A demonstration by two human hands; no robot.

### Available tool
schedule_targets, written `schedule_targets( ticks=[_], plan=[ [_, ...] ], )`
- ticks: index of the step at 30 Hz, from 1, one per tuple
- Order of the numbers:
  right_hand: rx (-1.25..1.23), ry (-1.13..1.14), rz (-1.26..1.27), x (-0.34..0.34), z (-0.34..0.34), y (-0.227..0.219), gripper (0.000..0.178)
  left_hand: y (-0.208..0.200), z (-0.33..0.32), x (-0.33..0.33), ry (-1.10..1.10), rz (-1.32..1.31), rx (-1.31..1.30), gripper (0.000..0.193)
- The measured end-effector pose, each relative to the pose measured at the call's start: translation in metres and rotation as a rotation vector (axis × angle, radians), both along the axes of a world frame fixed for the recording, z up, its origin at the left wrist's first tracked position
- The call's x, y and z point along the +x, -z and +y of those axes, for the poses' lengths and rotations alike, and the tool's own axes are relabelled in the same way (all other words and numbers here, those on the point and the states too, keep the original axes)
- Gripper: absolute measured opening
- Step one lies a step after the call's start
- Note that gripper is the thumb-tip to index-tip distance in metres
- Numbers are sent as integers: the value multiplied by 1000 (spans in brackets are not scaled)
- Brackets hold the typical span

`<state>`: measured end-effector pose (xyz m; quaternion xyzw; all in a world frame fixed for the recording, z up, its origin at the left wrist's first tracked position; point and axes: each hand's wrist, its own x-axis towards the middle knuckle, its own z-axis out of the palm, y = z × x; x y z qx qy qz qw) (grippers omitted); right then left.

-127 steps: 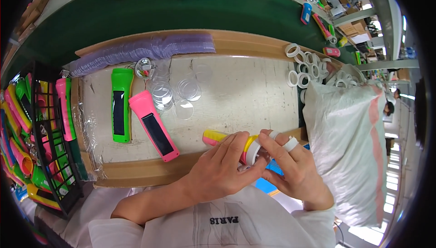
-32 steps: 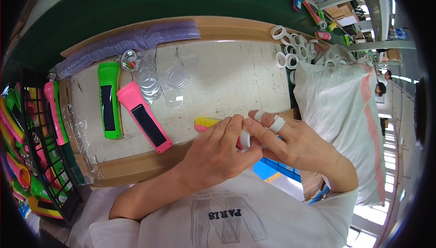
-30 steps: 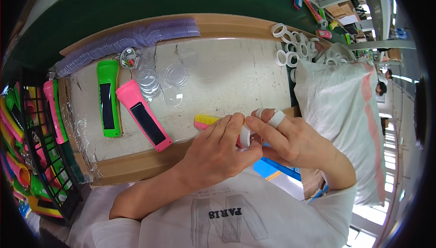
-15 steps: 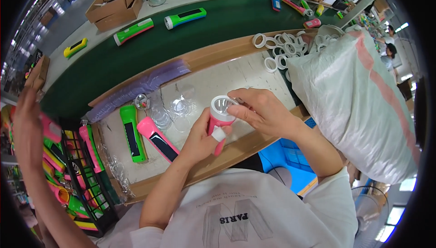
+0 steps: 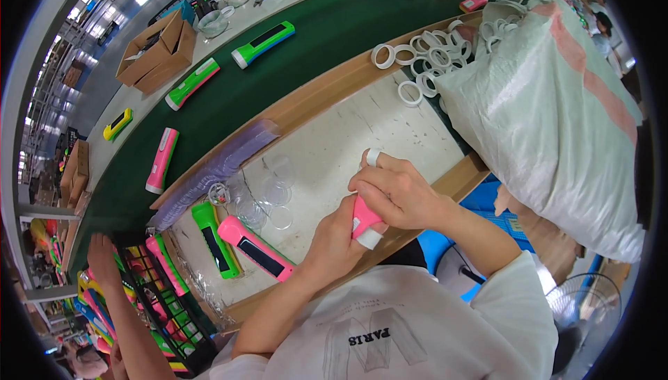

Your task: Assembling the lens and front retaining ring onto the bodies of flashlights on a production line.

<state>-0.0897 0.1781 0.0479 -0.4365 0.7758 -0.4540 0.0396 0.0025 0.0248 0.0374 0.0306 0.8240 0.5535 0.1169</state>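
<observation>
Well — fingers [image 5: 376,198] around pink flashlight [image 5: 364,219].

Left of the held flashlight [image 5: 364,219], two other flashlights [image 5: 214,241] lie on the tray [image 5: 341,133] between crate [image 5: 197,352] and sack [image 5: 539,123].

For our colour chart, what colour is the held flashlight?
Pink where the flashlight shows; best seen in the head view.
</observation>
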Motion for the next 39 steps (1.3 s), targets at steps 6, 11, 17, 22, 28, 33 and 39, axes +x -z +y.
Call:
schedule_targets(
  ticks=[6, 11, 17, 22, 28, 33, 39],
  plan=[
    [44, 271, 17, -23, -16, 30, 11, 20, 5, -29, 25, 157, -480, 54],
    [-106, 121, -306, -33, 3, 2, 19, 8, 4, -28, -53, 228, -244, 63],
    [6, -34, -101, -17, 22, -7, 22, -26, 4, -5, 58, -244, 100, 72],
    [-66, -275, -15, 3, 14, -20, 17, 1, -14, 37, 166, -687, 1122, 70],
    [75, -60, 83, 8, 4, 0, 15, -23, 5, 30, -73, -597, 419, 39],
    [54, 59, 28, -25, -10, 27, 22, 20, -5, -2, -120, -159, 124, 38],
    [-46, 124, -781, -58, 17, 16, 55, -4, -27, -38, -174, -543, 488, 40]
  ],
)
